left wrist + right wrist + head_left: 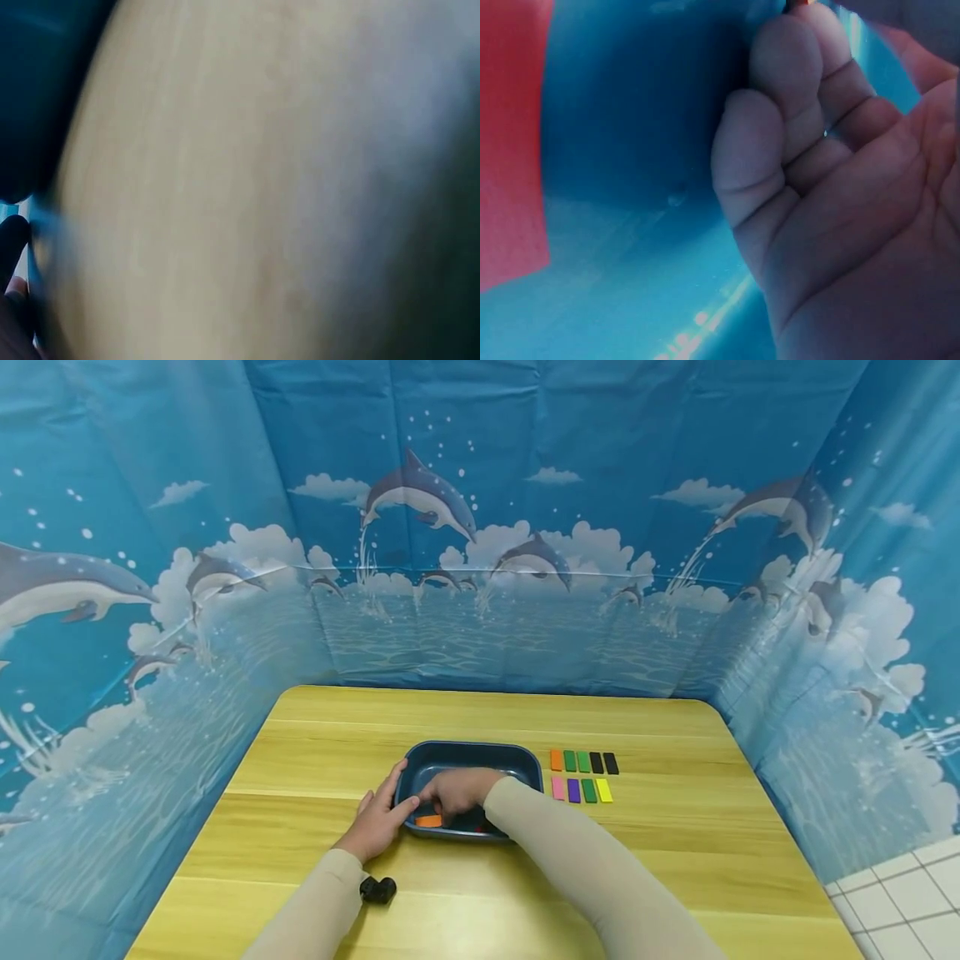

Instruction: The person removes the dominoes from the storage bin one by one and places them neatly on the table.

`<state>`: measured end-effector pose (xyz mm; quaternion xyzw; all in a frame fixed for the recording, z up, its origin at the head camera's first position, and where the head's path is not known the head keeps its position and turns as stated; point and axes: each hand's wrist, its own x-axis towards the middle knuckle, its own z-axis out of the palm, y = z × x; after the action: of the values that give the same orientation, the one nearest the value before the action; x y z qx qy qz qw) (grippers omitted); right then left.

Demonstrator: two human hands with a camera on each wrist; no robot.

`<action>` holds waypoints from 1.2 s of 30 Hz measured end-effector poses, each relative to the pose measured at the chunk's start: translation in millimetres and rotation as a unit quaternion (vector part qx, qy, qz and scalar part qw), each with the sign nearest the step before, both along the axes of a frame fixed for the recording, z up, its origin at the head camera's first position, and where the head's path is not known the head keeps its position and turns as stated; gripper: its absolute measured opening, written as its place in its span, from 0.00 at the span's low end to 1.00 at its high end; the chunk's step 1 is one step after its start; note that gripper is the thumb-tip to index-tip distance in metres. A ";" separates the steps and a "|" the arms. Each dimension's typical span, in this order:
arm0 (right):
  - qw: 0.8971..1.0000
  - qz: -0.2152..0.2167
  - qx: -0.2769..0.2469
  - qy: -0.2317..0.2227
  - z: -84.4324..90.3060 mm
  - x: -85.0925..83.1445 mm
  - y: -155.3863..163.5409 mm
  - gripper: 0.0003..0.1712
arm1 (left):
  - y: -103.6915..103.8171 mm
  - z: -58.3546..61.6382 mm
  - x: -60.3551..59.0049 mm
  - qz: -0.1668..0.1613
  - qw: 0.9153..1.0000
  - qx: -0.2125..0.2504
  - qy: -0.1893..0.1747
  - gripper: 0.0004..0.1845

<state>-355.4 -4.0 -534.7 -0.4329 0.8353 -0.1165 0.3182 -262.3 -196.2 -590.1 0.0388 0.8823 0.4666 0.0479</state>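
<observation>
- On a yellow wooden table [675,860], walled round by a blue dolphin-print backdrop [480,527]: a dark blue tray [468,756].
- Left hand [378,822] laid against the tray's left outer wall, fingers fairly straight along the rim, seemingly to steady it; holding nothing.
- Right hand [457,789] reaching down inside the tray, fingers curled [780,150] toward its floor; cannot tell for sure whether pinching anything, though a sliver of orange-red peeks past the fingertips in the right wrist view.
- Orange block [429,820] lying in the tray's near left corner, just beside the right hand's fingertips and close to the left thumb.
- Large red shape [510,142] at the left edge of the right wrist view, apart from the fingers, blurred.
- Right of the tray: two neat rows of coloured blocks [583,775], well apart from both hands.
- Near the left sleeve: a small black object [377,889] on the table, unclear what.
- Left wrist view: only blurred wood and a dark tray edge.
</observation>
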 end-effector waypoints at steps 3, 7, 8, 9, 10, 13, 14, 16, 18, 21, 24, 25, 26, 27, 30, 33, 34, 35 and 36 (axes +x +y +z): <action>1.000 0.015 -0.003 0.002 -0.8 2.3 -2.0 0.15 | 0.4 1.2 0.4 0.001 1.000 -0.001 -0.001 0.38; 1.000 0.019 -0.006 0.002 -2.9 4.0 -4.1 0.16 | 0.9 2.2 0.9 -0.001 1.000 -0.001 -0.004 0.38; 1.000 0.020 -0.008 0.004 -3.4 4.2 -4.2 0.16 | 1.0 2.5 1.1 -0.001 1.000 -0.001 -0.004 0.37; 1.000 0.020 -0.009 0.007 -4.3 4.3 -4.3 0.16 | 1.1 2.5 1.2 -0.001 1.000 -0.001 -0.005 0.37; 1.000 0.021 -0.010 0.011 -4.9 4.3 -4.3 0.17 | 1.1 2.6 1.1 0.000 1.000 -0.001 -0.006 0.37; 1.000 0.020 -0.018 0.014 -7.5 4.2 -3.7 0.20 | 0.9 2.4 1.3 0.000 1.000 -0.003 -0.006 0.37; 0.999 0.017 -0.021 0.016 -8.8 4.0 -3.2 0.22 | 0.8 2.4 1.4 0.000 1.000 -0.003 -0.006 0.37; 0.999 0.003 -0.026 0.019 -11.1 3.7 -1.9 0.23 | 0.7 2.4 1.6 -0.001 1.000 -0.003 -0.006 0.37; 0.999 -0.019 -0.028 0.020 -12.7 3.3 -0.5 0.22 | 0.8 2.6 1.9 -0.002 1.000 -0.002 -0.006 0.37; 0.998 -0.041 -0.034 0.037 -14.8 1.2 2.4 0.21 | 1.4 3.3 2.3 -0.003 1.000 -0.001 -0.005 0.38; 0.997 -0.055 -0.033 0.046 -13.4 0.2 4.7 0.23 | 1.9 4.2 2.2 -0.003 1.000 -0.003 -0.006 0.38; 0.997 -0.056 -0.032 0.049 -13.1 -0.1 5.3 0.23 | 2.1 4.7 2.3 -0.003 1.000 -0.004 -0.006 0.38; 0.997 -0.060 -0.030 0.048 -12.2 0.1 5.5 0.23 | 2.1 5.1 2.4 -0.002 1.000 -0.003 -0.006 0.38; 0.996 -0.064 -0.028 0.047 -11.2 0.3 5.6 0.23 | 2.1 5.4 2.5 -0.002 1.000 -0.002 -0.005 0.38; 0.996 -0.067 -0.025 0.047 -9.8 -0.3 6.3 0.21 | 2.1 6.2 2.8 -0.002 1.000 0.000 -0.006 0.38; 0.995 -0.079 -0.020 0.051 -7.3 -1.5 9.0 0.17 | 1.5 4.8 2.4 -0.002 1.000 0.001 -0.005 0.38; 0.995 -0.085 -0.019 0.051 -6.0 -2.0 10.4 0.16 | 1.2 3.8 2.1 -0.002 1.000 0.000 -0.005 0.38; 0.994 -0.091 -0.019 0.051 -4.6 -2.7 12.1 0.16 | 0.9 2.7 1.8 -0.001 1.000 -0.001 -0.003 0.39; 0.994 -0.099 -0.021 0.047 -2.8 -3.5 14.1 0.16 | 0.5 1.8 1.6 0.000 1.000 -0.003 -0.004 0.39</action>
<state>-358.8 10.1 -537.5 -0.3601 0.8855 -0.1446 0.2557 -260.7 -195.7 -588.3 0.0364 0.8837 0.4638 0.0517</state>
